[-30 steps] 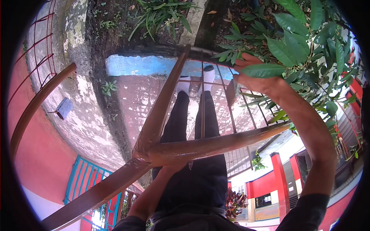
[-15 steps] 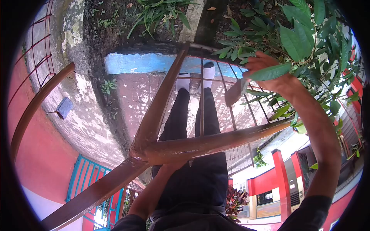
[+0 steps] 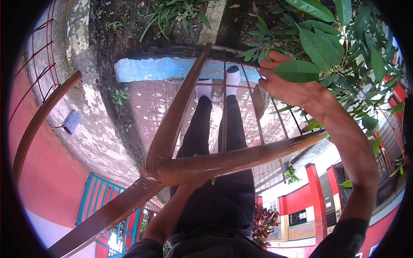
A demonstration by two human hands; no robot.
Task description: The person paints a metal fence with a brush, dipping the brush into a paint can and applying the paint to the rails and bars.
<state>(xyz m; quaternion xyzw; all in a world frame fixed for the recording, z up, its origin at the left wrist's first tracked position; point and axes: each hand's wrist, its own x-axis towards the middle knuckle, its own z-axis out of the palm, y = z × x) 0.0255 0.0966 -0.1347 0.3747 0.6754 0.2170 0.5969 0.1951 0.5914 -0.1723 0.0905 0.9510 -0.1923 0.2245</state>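
My left hand (image 3: 192,185) is wrapped round the thick brown pipe (image 3: 223,162) from below, near its joint with two other brown pipes. Beyond it, my right hand (image 3: 288,86) is pinched on a flat brown piece (image 3: 258,101), which hangs by the thin bars (image 3: 246,86) of the railing. What the piece is made of cannot be made out. A green leaf (image 3: 297,71) covers part of my right hand. My legs and white-socked feet (image 3: 232,78) show behind the bars.
Leafy branches (image 3: 320,47) crowd the upper right round my right forearm. A blue-painted ledge (image 3: 150,70) runs behind the feet. At the left are a curved brown pipe (image 3: 38,116), a small grey-blue block (image 3: 71,121) and a teal gate (image 3: 97,198). Red pillars (image 3: 316,206) stand lower right.
My right hand has moved a little left with the flat piece, which now appears narrower and closer to edge-on. My left hand's fingertips now show above the thick pipe.
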